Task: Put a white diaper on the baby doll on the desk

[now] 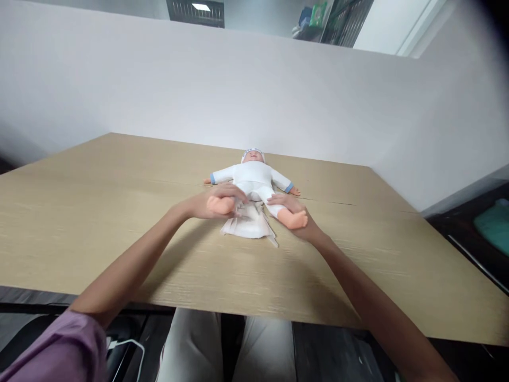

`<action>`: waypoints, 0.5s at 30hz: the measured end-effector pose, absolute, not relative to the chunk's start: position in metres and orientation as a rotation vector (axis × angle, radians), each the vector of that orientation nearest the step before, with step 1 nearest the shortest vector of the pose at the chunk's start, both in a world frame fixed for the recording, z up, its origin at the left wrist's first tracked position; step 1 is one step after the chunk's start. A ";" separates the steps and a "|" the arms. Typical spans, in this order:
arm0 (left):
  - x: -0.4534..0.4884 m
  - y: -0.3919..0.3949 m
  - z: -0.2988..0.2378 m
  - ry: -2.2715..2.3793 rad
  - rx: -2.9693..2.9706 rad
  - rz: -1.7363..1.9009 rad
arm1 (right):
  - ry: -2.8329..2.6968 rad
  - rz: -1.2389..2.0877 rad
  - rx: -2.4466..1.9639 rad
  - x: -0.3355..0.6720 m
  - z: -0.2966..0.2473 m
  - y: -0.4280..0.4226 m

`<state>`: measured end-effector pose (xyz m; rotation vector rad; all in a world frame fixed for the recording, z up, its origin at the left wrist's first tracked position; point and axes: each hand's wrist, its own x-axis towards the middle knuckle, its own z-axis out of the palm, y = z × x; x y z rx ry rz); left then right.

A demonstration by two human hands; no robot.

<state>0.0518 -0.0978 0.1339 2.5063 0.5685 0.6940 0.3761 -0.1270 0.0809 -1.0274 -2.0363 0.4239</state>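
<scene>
Doll [254,180] is laid face-up on the table [119,212], diaper [248,225] spread under its hips. One leg is clasped by the left hand [217,201], the other by the right hand [292,209]. Leg-lifting is judged in hand; even, steady holds are needed next.

A doll [254,178] dressed in white lies face up on the wooden surface [99,212], its head pointing away from us. Our left hand [199,204] closes its fingers round one of the doll's legs and our right hand [288,202] round the other. A white padded cloth [248,227] lies beneath the doll's hips. A pale wall [159,95] stands beyond its head.
</scene>
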 end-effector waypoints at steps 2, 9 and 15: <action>0.032 -0.097 0.108 0.542 2.580 0.719 | -2.209 0.385 -0.918 0.393 0.072 -0.132; 0.007 -0.100 0.053 0.555 2.801 0.556 | -2.549 0.073 -0.823 0.408 0.039 -0.135; 0.011 -0.104 0.060 0.621 2.736 0.458 | -2.515 0.313 -0.801 0.414 0.045 -0.129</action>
